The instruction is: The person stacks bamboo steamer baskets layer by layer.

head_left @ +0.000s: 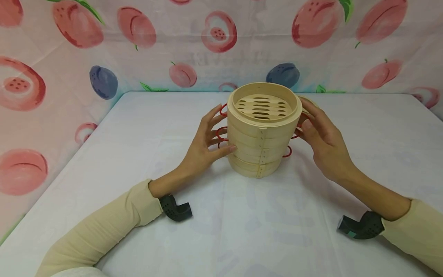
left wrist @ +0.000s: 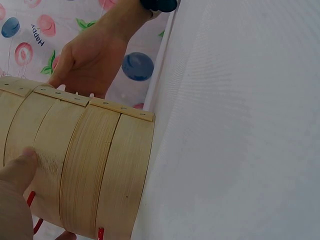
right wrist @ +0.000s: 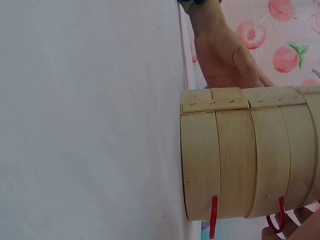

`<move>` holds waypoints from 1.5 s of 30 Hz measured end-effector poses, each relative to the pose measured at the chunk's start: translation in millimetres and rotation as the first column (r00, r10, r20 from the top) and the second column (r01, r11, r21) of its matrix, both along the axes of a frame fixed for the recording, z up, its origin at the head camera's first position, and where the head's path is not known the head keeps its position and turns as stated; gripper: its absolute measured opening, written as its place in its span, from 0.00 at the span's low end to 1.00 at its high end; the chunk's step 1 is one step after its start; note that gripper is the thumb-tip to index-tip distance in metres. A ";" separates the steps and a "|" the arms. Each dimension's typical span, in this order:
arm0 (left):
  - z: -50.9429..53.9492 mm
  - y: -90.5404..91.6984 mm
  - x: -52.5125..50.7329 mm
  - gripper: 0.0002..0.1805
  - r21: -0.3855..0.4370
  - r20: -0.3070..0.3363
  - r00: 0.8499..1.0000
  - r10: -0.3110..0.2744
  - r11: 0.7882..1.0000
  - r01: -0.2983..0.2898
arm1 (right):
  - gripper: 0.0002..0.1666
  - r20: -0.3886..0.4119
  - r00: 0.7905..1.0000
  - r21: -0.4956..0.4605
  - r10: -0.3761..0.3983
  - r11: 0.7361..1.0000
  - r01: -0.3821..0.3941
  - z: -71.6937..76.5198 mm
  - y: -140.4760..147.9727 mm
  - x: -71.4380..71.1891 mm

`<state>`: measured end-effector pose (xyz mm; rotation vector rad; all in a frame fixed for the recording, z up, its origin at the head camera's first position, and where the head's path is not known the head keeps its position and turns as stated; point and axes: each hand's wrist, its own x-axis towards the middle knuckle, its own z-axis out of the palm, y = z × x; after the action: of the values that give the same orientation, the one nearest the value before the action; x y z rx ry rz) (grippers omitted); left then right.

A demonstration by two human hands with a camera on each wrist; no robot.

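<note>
A round bamboo steamer (head_left: 262, 146), several tiers stacked upright, stands on the white table with its slatted top tier (head_left: 264, 107) uncovered. Red loops (head_left: 221, 132) stick out at its sides. My left hand (head_left: 202, 144) grips the left side, thumb pressed on the front wall and fingers spread among the loops. At the right side, my right hand (head_left: 327, 148) has its fingers curled round the upper tiers beside a red loop (right wrist: 282, 215); the fingertips are partly hidden. A pale bamboo edge (head_left: 308, 102) shows behind the stack, near the right fingers; its whole shape is hidden.
The white-covered table (head_left: 155, 127) reaches back to a curtain (head_left: 249, 46) printed with peaches and blue fruit. A dark device (head_left: 174, 209) is strapped at the left wrist and another (head_left: 361, 226) at the right.
</note>
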<state>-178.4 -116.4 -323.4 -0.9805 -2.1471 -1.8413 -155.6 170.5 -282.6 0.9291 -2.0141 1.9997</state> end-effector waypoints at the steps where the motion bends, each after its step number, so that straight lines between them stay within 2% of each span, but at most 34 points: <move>1: 0.3 0.2 0.2 0.51 0.002 0.000 1.000 -0.001 1.000 0.001 | 0.28 -0.003 1.000 -0.005 0.005 1.000 -0.005 -0.4 0.3 -0.4; 7: 0.5 1.5 -0.1 0.51 0.035 -0.018 0.999 -0.032 0.999 0.032 | 0.28 -0.009 0.999 -0.020 0.031 0.999 -0.031 -1.9 3.3 -3.5; 17: 0.0 1.2 -1.7 0.47 0.030 -0.060 0.997 -0.041 0.999 0.043 | 0.28 0.000 1.000 0.046 -0.026 0.999 0.026 1.1 5.1 -3.2; 22: 0.6 1.0 -1.6 0.47 0.024 -0.061 0.997 -0.040 0.999 0.041 | 0.28 -0.005 1.000 0.033 -0.011 0.999 0.011 0.0 4.9 -3.7; 29: 0.8 1.0 -0.1 0.47 0.021 -0.054 0.998 -0.037 0.999 0.038 | 0.30 -0.018 0.999 -0.035 0.031 0.999 -0.031 -2.9 2.7 -5.0; 45: 1.5 1.4 0.7 0.48 0.025 -0.064 0.998 -0.020 0.999 0.021 | 0.28 0.017 1.000 -0.034 0.023 0.999 -0.022 1.1 2.1 -5.0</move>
<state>-177.7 -115.0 -321.8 -1.0449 -2.0791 -1.8165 -160.6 172.6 -281.5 0.9347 -1.9806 2.0540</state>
